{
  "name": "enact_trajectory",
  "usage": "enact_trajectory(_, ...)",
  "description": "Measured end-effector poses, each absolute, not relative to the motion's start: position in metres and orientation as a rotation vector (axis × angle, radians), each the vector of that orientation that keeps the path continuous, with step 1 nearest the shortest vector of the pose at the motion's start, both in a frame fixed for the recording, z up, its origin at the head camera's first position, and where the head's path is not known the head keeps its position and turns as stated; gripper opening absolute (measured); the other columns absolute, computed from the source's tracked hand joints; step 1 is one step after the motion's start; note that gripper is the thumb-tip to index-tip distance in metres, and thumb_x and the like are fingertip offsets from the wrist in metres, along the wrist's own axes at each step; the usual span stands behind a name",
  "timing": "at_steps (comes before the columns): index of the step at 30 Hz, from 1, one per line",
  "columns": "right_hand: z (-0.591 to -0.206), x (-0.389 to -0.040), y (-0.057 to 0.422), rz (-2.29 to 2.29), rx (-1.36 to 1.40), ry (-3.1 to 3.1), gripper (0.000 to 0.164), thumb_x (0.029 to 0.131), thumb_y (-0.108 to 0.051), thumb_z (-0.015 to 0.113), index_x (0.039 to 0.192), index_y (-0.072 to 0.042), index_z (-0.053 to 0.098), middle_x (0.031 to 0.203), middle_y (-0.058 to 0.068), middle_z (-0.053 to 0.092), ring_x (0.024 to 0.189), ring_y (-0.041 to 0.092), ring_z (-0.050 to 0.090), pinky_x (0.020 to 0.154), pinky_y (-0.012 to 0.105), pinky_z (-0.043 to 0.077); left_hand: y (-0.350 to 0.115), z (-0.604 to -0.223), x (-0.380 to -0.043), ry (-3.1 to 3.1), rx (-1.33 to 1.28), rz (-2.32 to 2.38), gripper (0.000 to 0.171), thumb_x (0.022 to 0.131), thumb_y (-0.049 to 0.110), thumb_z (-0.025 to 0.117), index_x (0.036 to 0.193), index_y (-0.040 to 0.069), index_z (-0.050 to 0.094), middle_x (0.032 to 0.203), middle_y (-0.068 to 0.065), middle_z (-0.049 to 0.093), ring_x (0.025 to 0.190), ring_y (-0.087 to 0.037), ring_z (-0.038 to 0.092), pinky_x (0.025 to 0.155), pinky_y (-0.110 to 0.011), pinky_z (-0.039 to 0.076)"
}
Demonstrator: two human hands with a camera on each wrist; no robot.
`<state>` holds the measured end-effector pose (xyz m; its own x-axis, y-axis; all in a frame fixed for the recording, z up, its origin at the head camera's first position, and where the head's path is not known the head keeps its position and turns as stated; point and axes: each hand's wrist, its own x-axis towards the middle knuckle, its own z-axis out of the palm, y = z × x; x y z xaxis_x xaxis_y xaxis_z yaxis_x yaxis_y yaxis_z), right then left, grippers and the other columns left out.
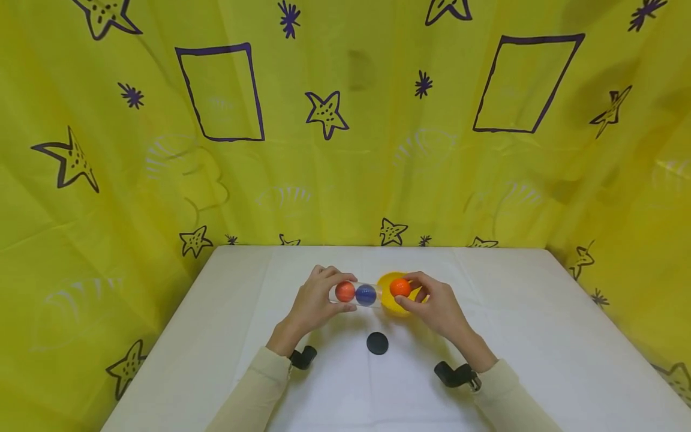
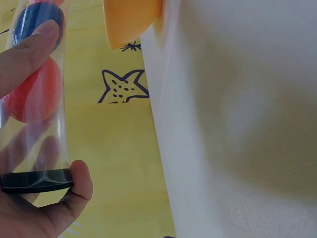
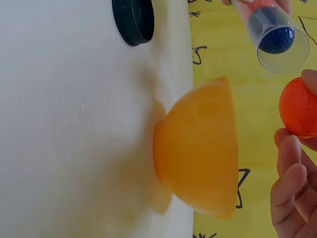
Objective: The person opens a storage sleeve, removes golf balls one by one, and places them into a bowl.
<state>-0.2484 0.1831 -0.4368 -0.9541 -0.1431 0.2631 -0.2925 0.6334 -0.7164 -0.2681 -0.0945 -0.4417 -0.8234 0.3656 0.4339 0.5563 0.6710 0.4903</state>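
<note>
My left hand (image 1: pixel 315 303) holds a clear tube (image 2: pixel 60 136) on its side above the table. Inside lie a red ball (image 1: pixel 345 291) and a blue ball (image 1: pixel 366 294), the blue one nearer the uncovered end. A dark cap (image 2: pixel 37 182) closes the tube's other end, against the fingers. With thumb and fingertips my right hand (image 1: pixel 438 307) pinches an orange ball (image 3: pixel 298 108) just outside the tube's mouth. Below that ball, a yellow bowl (image 3: pixel 198 153) stands upright on the table; its inside is partly hidden by the right hand in the head view.
A round black lid (image 1: pixel 377 343) lies on the white-covered table (image 1: pixel 372 396), nearer me than the bowl. A yellow curtain (image 1: pixel 367 174) with star drawings hangs behind the table and along both sides.
</note>
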Motion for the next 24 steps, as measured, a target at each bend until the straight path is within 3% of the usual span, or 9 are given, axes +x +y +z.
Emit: enact_trajectory(24,-0.453,-0.265,0.204,1.104,0.229,-2.715,0.046,0.087,-0.031,0.083,0.123,-0.006,0.068,0.1,0.012,0.059,0.08,0.021,0.048,0.062,0.024,0.041,-0.097,-0.44,-0.268,-2.609,-0.714,-0.916,0.05,0.074,0.029,0.093,0.12,0.023,0.074,0.108,0.002,0.068,0.1,-0.015,0.047,0.08,-0.028,0.047)
